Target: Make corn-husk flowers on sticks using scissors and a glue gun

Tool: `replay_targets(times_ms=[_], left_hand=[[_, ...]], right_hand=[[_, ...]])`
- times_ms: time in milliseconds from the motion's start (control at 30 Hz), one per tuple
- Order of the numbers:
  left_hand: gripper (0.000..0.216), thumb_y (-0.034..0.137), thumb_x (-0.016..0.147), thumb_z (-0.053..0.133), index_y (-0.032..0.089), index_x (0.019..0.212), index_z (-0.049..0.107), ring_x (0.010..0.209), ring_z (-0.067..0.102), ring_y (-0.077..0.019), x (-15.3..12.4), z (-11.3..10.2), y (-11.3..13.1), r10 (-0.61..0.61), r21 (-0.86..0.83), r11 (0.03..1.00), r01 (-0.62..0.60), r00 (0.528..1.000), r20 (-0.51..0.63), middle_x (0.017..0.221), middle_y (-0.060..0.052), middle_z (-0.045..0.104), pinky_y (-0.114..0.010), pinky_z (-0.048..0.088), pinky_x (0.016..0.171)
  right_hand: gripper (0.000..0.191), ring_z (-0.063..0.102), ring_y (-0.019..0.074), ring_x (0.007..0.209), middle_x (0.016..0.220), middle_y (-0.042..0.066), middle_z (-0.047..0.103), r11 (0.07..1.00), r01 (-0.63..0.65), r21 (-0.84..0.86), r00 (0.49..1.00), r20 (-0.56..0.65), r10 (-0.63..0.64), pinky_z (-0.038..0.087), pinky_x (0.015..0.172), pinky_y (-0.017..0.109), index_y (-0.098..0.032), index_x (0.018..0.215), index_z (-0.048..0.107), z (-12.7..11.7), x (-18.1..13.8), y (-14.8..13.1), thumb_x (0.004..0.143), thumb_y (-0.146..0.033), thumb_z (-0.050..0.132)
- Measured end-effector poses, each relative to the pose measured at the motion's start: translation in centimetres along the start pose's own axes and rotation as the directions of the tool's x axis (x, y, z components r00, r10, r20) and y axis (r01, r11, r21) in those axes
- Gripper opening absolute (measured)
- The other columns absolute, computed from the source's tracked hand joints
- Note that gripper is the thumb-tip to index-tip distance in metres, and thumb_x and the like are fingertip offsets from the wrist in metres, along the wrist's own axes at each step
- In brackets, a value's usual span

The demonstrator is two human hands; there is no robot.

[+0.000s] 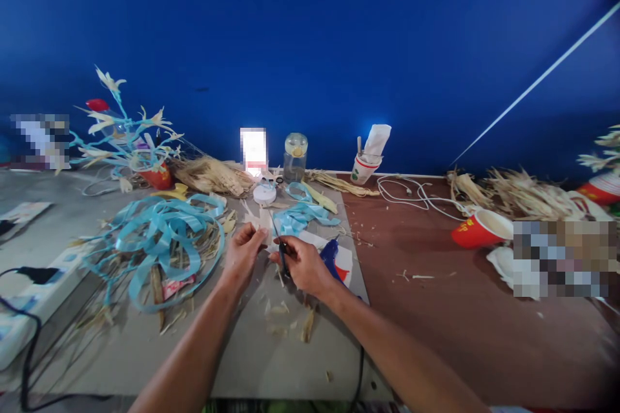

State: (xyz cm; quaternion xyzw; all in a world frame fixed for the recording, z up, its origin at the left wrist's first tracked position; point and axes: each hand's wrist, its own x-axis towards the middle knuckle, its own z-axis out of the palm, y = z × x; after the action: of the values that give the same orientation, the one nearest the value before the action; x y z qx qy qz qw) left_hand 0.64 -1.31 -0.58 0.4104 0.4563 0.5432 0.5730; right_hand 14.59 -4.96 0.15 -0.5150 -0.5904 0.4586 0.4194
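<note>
Scraps of husk and a loose heap of blue strips [159, 242] lie at the left of the desk [436, 310]. Just right of them the left hand [242, 251] pinches a pale husk piece [264, 232], fingers closed on its near edge. The right hand [303, 264] is wrapped shut around the handles of the scissors [281, 248], whose long axis runs away from the person, blades pointing up and slightly left toward the husk; whether the blades are parted is too small to tell. Cutting cleanly likely calls for holding the husk taut and feeding it deep into the blades. A blue glue gun [332, 251] lies just beside the right hand, a tipped red cup [477, 229] well apart.
</note>
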Motion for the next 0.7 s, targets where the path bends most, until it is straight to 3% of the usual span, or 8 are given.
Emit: replay_targets(times_ms=[467, 700], left_hand=[[0.022, 0.035, 0.067, 0.071, 0.016, 0.066, 0.06, 0.051, 0.044, -0.0065, -0.01, 0.23, 0.4, 0.013, -0.058, 0.998, -0.014, 1.0, -0.027, 0.058, 0.005, 0.05, -0.019, 0.037, 0.052], [0.023, 0.035, 0.066, 0.072, 0.016, 0.065, 0.058, 0.053, 0.043, -0.0061, -0.06, 0.28, 0.76, -0.016, -0.069, 0.998, 0.011, 0.998, -0.065, 0.059, 0.004, 0.049, -0.019, 0.038, 0.053]], right_hand=[[0.028, 0.047, 0.0098, 0.056, 0.063, -0.002, 0.055, 1.0, 0.016, 0.01, 1.0, -0.025, -0.015, 0.04, 0.054, 0.022, -0.016, 0.094, 0.064, 0.2, 0.13, 0.68, 0.074, -0.035, 0.062], [0.034, 0.054, 0.0108, 0.062, 0.072, -0.001, 0.06, 0.991, -0.008, 0.135, 1.0, -0.015, 0.01, 0.044, 0.059, 0.023, -0.017, 0.1, 0.06, 0.42, -0.25, 0.73, 0.075, -0.039, 0.062]])
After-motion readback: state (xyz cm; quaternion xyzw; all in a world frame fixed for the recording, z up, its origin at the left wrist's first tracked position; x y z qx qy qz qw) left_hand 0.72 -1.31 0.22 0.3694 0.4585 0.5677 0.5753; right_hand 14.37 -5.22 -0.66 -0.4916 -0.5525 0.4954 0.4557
